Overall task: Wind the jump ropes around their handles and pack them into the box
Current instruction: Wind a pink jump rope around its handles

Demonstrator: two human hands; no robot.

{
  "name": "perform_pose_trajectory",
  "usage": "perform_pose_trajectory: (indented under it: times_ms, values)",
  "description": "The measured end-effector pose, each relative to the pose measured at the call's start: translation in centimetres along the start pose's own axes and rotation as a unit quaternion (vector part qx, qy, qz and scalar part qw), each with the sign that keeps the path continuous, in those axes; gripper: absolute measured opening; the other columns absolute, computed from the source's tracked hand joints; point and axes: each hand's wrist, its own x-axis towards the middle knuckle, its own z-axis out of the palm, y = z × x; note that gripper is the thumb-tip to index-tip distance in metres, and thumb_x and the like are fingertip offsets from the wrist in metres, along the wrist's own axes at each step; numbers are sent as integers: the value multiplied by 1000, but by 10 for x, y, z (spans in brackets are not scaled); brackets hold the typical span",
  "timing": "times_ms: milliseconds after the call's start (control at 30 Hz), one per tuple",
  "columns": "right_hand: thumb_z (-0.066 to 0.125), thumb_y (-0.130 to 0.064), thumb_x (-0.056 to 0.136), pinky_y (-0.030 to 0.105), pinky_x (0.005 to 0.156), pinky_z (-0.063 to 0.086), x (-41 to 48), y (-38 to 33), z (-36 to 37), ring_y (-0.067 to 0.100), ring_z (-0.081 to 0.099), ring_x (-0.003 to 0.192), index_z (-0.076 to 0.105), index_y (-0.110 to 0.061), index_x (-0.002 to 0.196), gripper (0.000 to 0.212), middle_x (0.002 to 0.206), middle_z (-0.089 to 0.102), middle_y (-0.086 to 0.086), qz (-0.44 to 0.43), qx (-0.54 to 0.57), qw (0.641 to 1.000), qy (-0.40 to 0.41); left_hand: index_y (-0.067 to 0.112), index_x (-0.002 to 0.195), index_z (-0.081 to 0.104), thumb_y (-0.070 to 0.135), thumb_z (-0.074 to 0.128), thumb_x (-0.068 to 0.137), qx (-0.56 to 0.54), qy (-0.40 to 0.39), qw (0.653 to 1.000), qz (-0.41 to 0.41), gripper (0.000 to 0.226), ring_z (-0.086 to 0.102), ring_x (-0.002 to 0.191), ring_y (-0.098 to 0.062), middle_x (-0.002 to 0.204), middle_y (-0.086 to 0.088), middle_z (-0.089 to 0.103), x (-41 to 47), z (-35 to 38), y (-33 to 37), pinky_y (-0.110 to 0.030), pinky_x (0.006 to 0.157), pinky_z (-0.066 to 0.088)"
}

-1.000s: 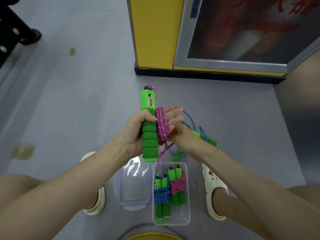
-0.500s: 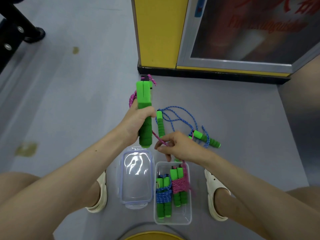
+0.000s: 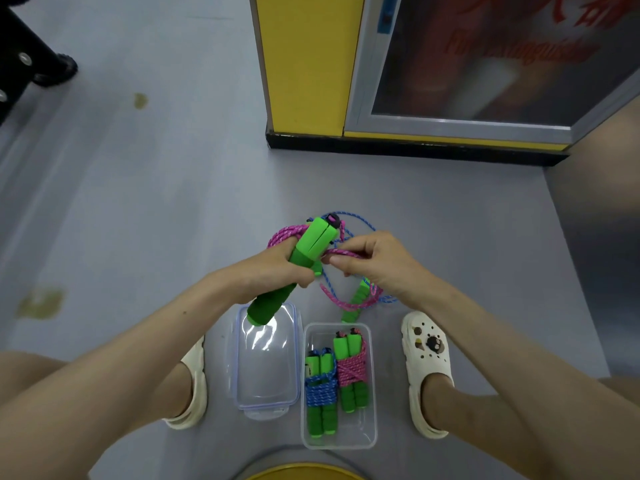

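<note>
Box [image 3: 370, 386] is set on the floor [image 3: 138, 202] between the two feet, lid [image 3: 266, 368] just beside it on the left. Two wound ropes [image 3: 334, 379] are laid side by side inside. A loose rope [image 3: 360, 299] is left on the floor behind the box.

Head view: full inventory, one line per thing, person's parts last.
Clear box: 1, transparent, floor between the feet.
Wound ropes in box: 2, green handles; blue-rope bundle left, pink-rope bundle right.
Lid: 1, clear with bluish rim, floor left of box.
Pink rope handles: 2, green, paired in left hand; pink rope partly looped.
Loose blue rope: 1, floor behind the hands; green handle under right hand.
Cabinet: 1, yellow, glass door, ahead.
Stains: 2, yellowish, floor left.
Shoes: 2, cream.
Left hand: grips handles.
Right hand: pinches pink rope.
</note>
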Motion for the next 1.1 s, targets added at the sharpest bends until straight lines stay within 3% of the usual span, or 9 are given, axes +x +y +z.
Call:
perform_pose_trajectory:
  times_ms: [133, 267, 333, 433, 633, 767, 867, 967, 1100]
  values:
    - [60, -13, 91, 11, 62, 42, 1, 0, -3, 0, 53, 65, 72, -20, 88, 13, 68, 63, -10, 7, 16, 1000, 24, 9, 97, 59, 7, 52, 63, -75, -42, 996, 14, 35, 65, 82, -10, 86, -1, 71, 0, -2, -1, -21, 75, 45]
    - [55, -14, 94, 19, 59, 38, 6, 3, -7, 4, 47, 57, 70, -19, 76, 23, 60, 63, -9, 34, 79, 994, 73, 2, 95, 62, 6, 49, 58, -153, -99, 982, 49, 40, 61, 73, -25, 70, -14, 66, -3, 4, -2, -39, 86, 47]
    - [54, -13, 94, 21, 59, 37, 7, 5, -7, 6, 47, 55, 69, -16, 75, 24, 60, 63, -7, 50, 125, 988, 69, 1, 104, 65, 10, 54, 55, -200, -145, 967, 69, 51, 63, 69, -26, 68, -14, 64, -3, 4, -4, -60, 103, 32]
    - [57, -12, 91, 24, 61, 36, 8, 6, -6, 9, 46, 57, 68, -13, 76, 19, 64, 61, -1, 69, 176, 979, 72, 2, 106, 68, 13, 56, 56, -274, -199, 937, 89, 54, 64, 67, -26, 67, -14, 64, -2, 3, -8, -69, 107, 13]
    - [62, -13, 86, 26, 66, 43, 10, 13, 3, 16, 50, 68, 65, -9, 87, 5, 73, 59, 4, 110, 261, 957, 58, 5, 98, 73, 19, 77, 45, -410, -234, 875, 102, 55, 67, 83, -29, 87, -16, 71, -2, 6, -6, -36, 95, 47]
    - [51, -8, 92, 23, 60, 45, 9, 19, 11, 11, 53, 65, 63, -7, 104, 16, 75, 61, 2, 112, 234, 965, 30, -2, 123, 60, 13, 71, 52, -493, -218, 833, 123, 73, 54, 121, -38, 127, -28, 57, 0, 8, 3, -45, 113, 30]
    - [47, -1, 94, 24, 58, 44, 9, 18, 15, 13, 50, 61, 61, -10, 84, 19, 69, 58, 4, 130, 238, 962, 14, -1, 134, 49, 3, 62, 61, -558, -208, 789, 147, 75, 49, 128, -34, 137, -25, 50, 1, 12, 12, -38, 109, 38]
    - [48, -4, 95, 26, 62, 45, 6, 19, 17, 14, 54, 60, 62, -12, 86, 18, 67, 61, 5, 150, 207, 967, -21, 5, 137, 43, 1, 41, 68, -576, -131, 795, 139, 69, 53, 126, -26, 135, -18, 55, 5, 15, 14, -34, 102, 46]
    - [52, -12, 96, 21, 56, 46, 3, 18, 18, 11, 52, 55, 65, -11, 93, 14, 68, 61, 4, 159, 142, 975, -60, 9, 140, 39, 2, 40, 66, -585, -49, 801, 117, 74, 56, 123, -22, 130, -14, 60, 8, 14, 15, -37, 105, 41]
